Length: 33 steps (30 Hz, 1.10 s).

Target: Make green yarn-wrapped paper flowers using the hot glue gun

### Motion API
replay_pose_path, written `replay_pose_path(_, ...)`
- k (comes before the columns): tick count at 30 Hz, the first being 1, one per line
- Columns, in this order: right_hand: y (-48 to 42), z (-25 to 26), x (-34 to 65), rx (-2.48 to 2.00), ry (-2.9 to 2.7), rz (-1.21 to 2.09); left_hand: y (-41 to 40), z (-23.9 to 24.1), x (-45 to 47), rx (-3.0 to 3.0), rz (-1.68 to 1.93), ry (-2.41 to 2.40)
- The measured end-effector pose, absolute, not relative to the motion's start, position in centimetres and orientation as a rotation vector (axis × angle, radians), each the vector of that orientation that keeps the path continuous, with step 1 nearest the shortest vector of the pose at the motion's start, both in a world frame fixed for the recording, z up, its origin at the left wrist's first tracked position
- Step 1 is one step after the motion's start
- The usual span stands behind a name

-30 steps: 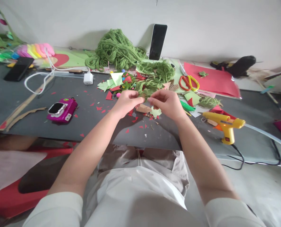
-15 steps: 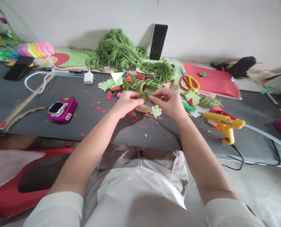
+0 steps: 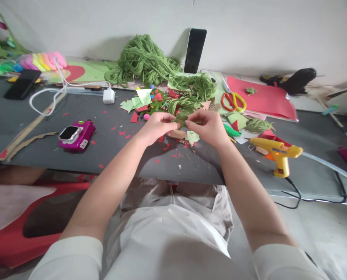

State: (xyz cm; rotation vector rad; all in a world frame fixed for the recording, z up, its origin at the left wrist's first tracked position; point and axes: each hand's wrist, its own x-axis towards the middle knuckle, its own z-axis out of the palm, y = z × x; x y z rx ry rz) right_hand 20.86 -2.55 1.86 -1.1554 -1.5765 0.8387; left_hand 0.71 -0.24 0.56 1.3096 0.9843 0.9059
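Observation:
My left hand [image 3: 161, 127] and my right hand [image 3: 206, 125] face each other over the middle of the table. Thumb and fingertips are pinched on both, closed on a small bit of green yarn [image 3: 182, 116] between them; its exact shape is partly hidden by my fingers. Just below lie a pale green paper flower [image 3: 192, 137] and a brown cardboard piece [image 3: 177, 134]. Beyond my fingers, loose green yarn strands [image 3: 187, 102] spread over paper scraps, and a pink pom-pom [image 3: 146, 116] sits by my left knuckles.
A yellow glue gun [image 3: 278, 149] with a cord lies right, past orange-and-yellow scissors [image 3: 234, 102] and red paper [image 3: 261, 97]. A phone [image 3: 195, 50] leans on the wall beside a heap of green yarn [image 3: 144, 58]. A purple device [image 3: 76, 135] and white charger [image 3: 108, 96] are left.
My hands stay nearly in place, with a slight shift of the fingers. The green yarn between them shows a bit more. The other things have not moved.

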Motion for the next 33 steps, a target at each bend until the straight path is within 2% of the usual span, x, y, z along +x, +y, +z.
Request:
replay_pose_path(11, -2.2, 1.1, 20.6, -1.124, -1.411, 0.912, -0.3, 0.7, 0.6, 1.26, 1.023, 0.896)
replay_pose_path(33, -2.8, 0.9, 19.0, -1.155, -1.427, 0.783, -0.5, 0.9, 1.1, 1.234, 1.04, 0.944)
